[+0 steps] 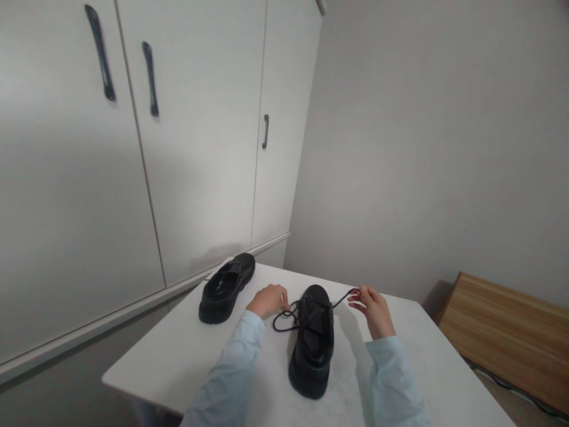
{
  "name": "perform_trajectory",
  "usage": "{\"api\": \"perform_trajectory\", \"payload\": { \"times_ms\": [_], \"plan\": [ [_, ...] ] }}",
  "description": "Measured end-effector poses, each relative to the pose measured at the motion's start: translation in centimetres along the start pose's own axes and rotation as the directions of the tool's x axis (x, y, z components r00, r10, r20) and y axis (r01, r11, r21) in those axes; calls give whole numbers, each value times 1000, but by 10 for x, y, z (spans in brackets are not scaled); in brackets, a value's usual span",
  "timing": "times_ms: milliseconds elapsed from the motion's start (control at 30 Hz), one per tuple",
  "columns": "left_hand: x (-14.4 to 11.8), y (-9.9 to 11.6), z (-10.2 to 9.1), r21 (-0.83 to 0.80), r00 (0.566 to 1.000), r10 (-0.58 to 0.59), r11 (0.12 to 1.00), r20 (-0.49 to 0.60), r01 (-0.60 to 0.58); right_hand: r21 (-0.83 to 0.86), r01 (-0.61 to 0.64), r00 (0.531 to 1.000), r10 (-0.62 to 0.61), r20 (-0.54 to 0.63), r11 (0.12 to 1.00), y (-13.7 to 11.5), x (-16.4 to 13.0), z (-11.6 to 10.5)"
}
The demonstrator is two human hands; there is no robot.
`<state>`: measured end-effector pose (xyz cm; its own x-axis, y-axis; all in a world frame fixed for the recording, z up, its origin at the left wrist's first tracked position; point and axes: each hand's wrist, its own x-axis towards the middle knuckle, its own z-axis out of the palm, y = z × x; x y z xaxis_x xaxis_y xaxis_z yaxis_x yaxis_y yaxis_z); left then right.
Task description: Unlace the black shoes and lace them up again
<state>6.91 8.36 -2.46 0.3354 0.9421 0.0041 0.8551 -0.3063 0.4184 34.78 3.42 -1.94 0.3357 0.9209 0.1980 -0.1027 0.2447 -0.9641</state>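
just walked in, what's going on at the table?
A person in light blue sleeves is working the black lace of the nearer black shoe. The left hand pinches one end beside the shoe; the right hand pulls the other end taut. A second shoe sits untouched on the white table.

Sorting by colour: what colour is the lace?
Black, like the shoe; lace shows in the head view.

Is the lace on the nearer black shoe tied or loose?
Loose: the lace trails off the nearer shoe, one end held out by the right hand, the left hand at the other.
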Motion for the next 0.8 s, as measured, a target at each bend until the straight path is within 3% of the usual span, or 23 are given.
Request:
{"api": "perform_trajectory", "payload": {
  "times_ms": [200,333,567,800],
  "plan": [
    [-5,10,-8,-106,979,172,981,114,-160,109,30,998,-24,-58,994,-1,-2,1],
    [-6,19,5,-9,979,121,993,165,-121,107,78,996,-72,-56,991,-3,-4,7],
    [-3,28,31,155,994,99,982,41,-104,80,120,992,-122,29,990,-6,-10,19],
    [0,18,17,1,977,166,986,131,-168,10,133,988,-133,77,991,-3,-14,29]
  ]
}}
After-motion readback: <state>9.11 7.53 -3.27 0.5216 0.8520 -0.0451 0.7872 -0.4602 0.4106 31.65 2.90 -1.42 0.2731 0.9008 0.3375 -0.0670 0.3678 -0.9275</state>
